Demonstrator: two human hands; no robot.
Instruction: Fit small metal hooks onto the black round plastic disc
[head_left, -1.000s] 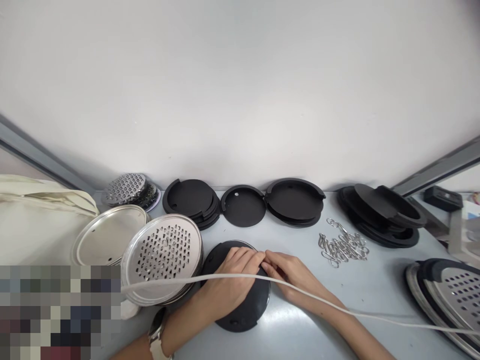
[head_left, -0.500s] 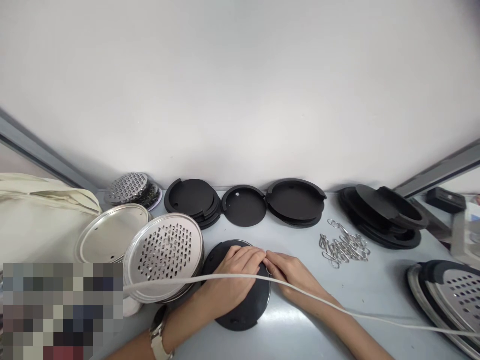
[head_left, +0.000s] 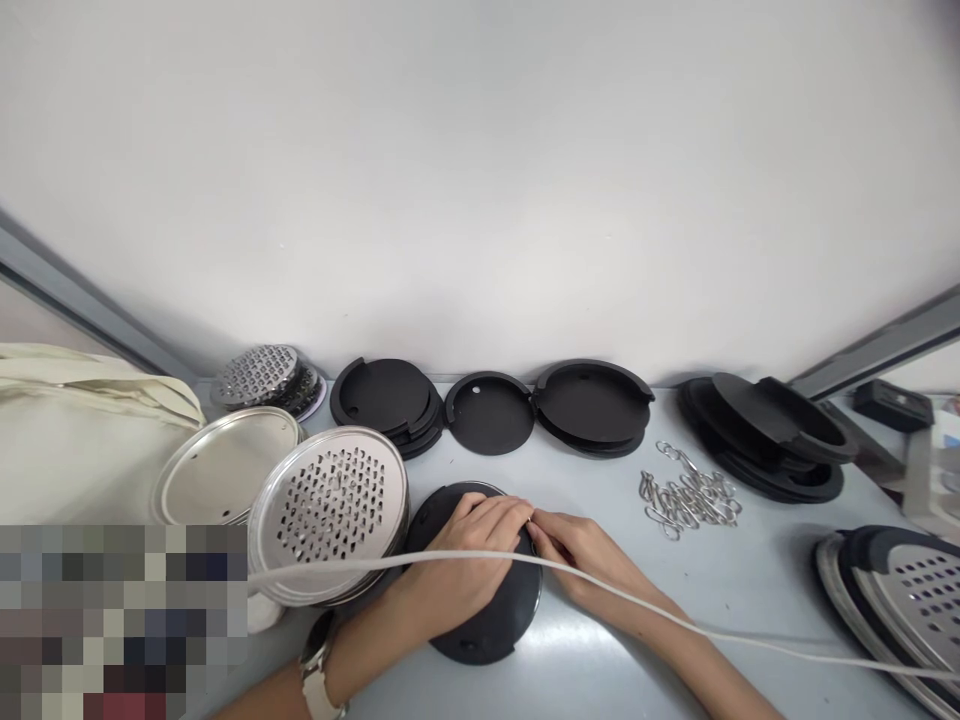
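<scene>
Grey tabletop (head_left: pixel 581 655), lower centre, bears a likely stiff disc (head_left: pixel 499 625), best rim-held, left hand (head_left: pixel 472 580) atop, right hand (head_left: pixel 581 546) at its edge, both holds unclear.

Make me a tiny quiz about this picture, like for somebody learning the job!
1. True or false: the left hand lies over a round black disc.
2. Which is nearest the right hand: A, the cream fabric; B, the loose metal clips; C, the small black box?
3. Fill the gap: the watch is worn on the ____ wrist.

Key: 1. True. 2. B. 3. left.
</scene>
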